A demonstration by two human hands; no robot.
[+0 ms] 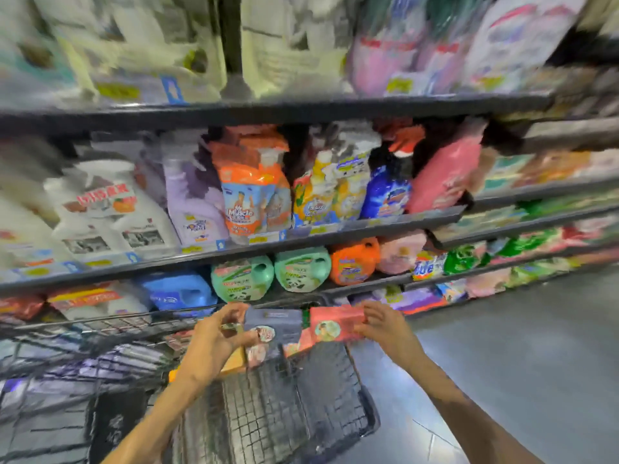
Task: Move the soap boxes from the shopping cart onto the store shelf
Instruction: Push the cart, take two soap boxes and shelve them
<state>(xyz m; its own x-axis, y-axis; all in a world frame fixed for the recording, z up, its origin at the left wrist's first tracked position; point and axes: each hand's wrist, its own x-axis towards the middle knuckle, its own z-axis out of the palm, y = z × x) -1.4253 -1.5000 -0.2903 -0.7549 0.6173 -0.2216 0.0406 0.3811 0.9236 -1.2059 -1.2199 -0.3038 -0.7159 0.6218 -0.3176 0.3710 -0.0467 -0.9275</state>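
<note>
The view is blurred by motion. My left hand (pixel 217 339) grips a dark grey-blue soap box (pixel 273 324) by its left side, just above the cart. My right hand (pixel 385 326) holds a red-pink soap box (pixel 335 324) by its right end, beside the grey one. Both boxes hover over the wire shopping cart (pixel 268 413). Under them, more boxes lie in the cart: an orange one (pixel 234 363) and reddish ones (pixel 298 344), partly hidden by my hands. The store shelf (pixel 301 236) stands straight ahead.
Shelves hold detergent bottles: green jugs (pixel 244 279), an orange jug (pixel 355 262), a blue jug (pixel 181 291), spray bottles and refill bags above. Grey aisle floor (pixel 519 346) opens to the right. The cart's far rim touches the lowest shelf area.
</note>
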